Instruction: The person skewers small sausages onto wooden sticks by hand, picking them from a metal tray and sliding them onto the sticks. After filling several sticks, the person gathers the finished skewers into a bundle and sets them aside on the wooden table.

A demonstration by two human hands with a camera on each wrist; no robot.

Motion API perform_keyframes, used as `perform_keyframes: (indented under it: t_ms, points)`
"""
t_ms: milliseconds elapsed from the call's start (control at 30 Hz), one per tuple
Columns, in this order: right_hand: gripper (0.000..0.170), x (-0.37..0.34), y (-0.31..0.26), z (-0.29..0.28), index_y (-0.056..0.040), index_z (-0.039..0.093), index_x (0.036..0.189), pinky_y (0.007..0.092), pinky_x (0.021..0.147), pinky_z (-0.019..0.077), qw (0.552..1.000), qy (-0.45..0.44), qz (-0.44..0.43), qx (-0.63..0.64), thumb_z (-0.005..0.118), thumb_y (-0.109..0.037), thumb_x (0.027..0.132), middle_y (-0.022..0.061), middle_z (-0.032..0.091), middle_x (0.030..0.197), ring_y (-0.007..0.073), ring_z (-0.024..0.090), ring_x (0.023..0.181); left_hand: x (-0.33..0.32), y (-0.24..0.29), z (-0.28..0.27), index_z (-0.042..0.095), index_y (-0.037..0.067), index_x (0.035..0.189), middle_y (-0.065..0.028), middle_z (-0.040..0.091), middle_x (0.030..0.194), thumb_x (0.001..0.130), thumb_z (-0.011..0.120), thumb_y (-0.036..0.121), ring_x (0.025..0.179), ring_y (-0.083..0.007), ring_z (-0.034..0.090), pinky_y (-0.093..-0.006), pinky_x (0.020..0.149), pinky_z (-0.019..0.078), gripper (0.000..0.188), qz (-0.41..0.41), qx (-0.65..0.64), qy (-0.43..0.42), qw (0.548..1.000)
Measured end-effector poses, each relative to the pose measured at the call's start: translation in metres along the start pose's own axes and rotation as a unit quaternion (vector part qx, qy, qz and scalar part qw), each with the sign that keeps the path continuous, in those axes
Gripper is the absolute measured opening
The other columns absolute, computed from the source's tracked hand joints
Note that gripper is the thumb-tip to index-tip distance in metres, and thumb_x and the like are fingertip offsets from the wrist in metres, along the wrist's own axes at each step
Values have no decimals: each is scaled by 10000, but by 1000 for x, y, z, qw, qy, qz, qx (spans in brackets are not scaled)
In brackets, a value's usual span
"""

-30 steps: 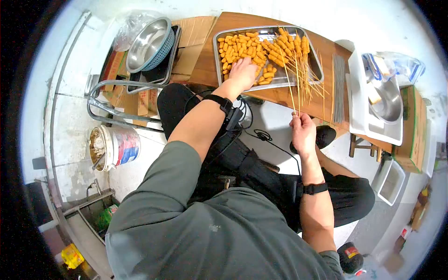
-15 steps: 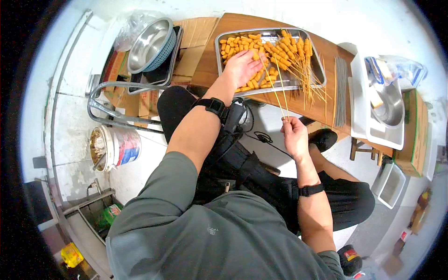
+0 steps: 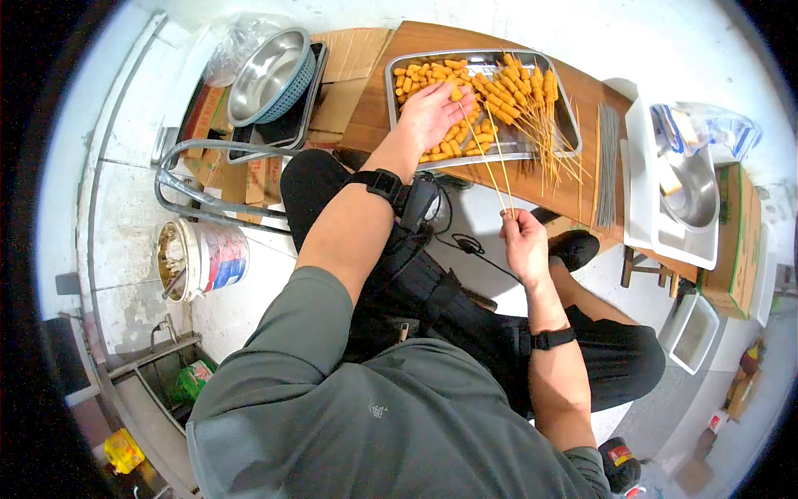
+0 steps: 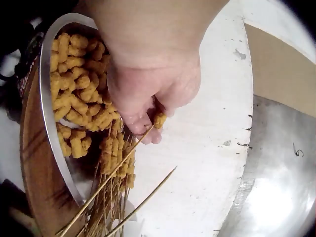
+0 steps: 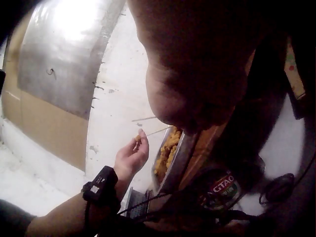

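My left hand (image 3: 431, 115) is over the tray, palm turned up, and pinches an orange-yellow food piece (image 4: 160, 120) between thumb and fingers. The tip of one thin wooden skewer (image 4: 113, 174) meets that piece. Below the tray's near edge, my right hand (image 3: 525, 243) grips the lower ends of two skewers. The second skewer (image 4: 148, 195) points up with a bare tip. Loose food pieces (image 3: 420, 76) fill the left side of the metal tray (image 3: 507, 155). Loaded skewers (image 3: 532, 87) lie across its right side, their sticks over the near rim.
A bundle of grey sticks (image 3: 606, 166) lies on the wooden table (image 3: 378, 108), right of the tray. Farther right are white bins (image 3: 636, 183) and a metal bowl (image 3: 694, 195). A steel bowl (image 3: 262, 79) and a bucket (image 3: 220, 258) stand left. Black cable (image 3: 467, 244) hangs between the arms.
My left hand rose from the loose pieces and turned palm up with one piece. My right hand moved slightly left and down, bringing the skewer tips to the left hand.
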State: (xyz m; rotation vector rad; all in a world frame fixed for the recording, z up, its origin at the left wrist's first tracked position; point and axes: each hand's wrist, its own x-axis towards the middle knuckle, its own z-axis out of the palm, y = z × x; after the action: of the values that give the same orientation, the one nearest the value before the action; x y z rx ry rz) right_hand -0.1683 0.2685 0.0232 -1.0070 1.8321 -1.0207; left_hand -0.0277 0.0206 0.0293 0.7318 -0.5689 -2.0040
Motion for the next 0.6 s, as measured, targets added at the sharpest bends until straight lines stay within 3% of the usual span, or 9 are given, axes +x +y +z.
perform_keyframes:
  t_ms: [33, 133, 600]
  points:
    - [251, 1, 3, 0, 0, 656, 946, 306, 607, 487, 1000, 3, -14, -14, 562, -233, 940, 84, 637, 671, 146, 587, 601, 0, 0, 0, 522, 13, 1082, -190, 600, 1119, 954, 552, 112, 1068, -334, 601, -443, 944, 507, 165, 0, -1, -2, 1000]
    - [253, 4, 12, 3, -3, 657, 950, 308, 612, 488, 1000, 5, -14, 1, 566, -238, 940, 93, 644, 678, 154, 598, 614, 0, -1, -1, 526, 12, 1077, -183, 614, 1091, 949, 562, 115, 1056, -334, 607, -444, 945, 508, 168, 2, 4, -14, 1000]
    - [252, 6, 18, 8, -1, 650, 946, 304, 619, 482, 1000, 5, -6, 24, 553, -233, 951, 76, 637, 675, 153, 589, 621, -9, -12, 4, 519, -12, 1081, -216, 591, 1159, 948, 555, 105, 1095, -343, 592, -458, 960, 495, 181, -22, 5, -21, 1000]
